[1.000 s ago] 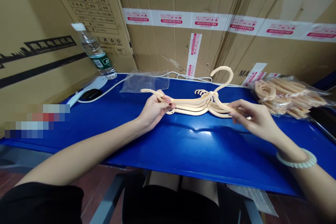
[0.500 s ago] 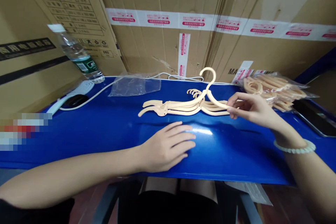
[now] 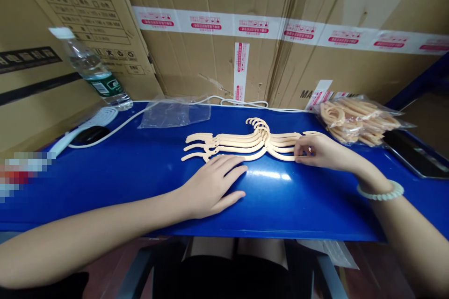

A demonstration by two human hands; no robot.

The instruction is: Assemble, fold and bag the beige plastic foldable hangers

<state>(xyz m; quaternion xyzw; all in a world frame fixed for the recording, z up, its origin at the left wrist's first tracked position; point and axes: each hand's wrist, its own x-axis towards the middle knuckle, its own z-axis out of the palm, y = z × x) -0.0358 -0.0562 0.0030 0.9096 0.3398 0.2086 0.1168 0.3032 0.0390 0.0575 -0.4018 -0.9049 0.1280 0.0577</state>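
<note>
Several cream plastic clothes hangers (image 3: 242, 143) lie overlapped in a row on the blue table (image 3: 280, 210), hooks toward the back. The front hanger (image 3: 258, 154) lies flat nearest me. My right hand (image 3: 324, 152) pinches the right arm of this front hanger between thumb and fingers. My left hand (image 3: 210, 189) rests palm down with its fingers stretched out. Its fingertips touch or cover part of the front hanger's left arm; whether they press on it I cannot tell.
At the right lies a clear bag of folded hangers (image 3: 358, 119) beside a dark phone (image 3: 417, 154). A flat plastic bag (image 3: 175, 114), a white cable (image 3: 122, 134) and a water bottle (image 3: 101, 81) are at the back left. Cardboard boxes (image 3: 196, 65) wall off the back.
The front hanger, earlier held upright by my right hand, now lies flat in front of the others. My left hand has moved slightly left and forward to its left arm.
</note>
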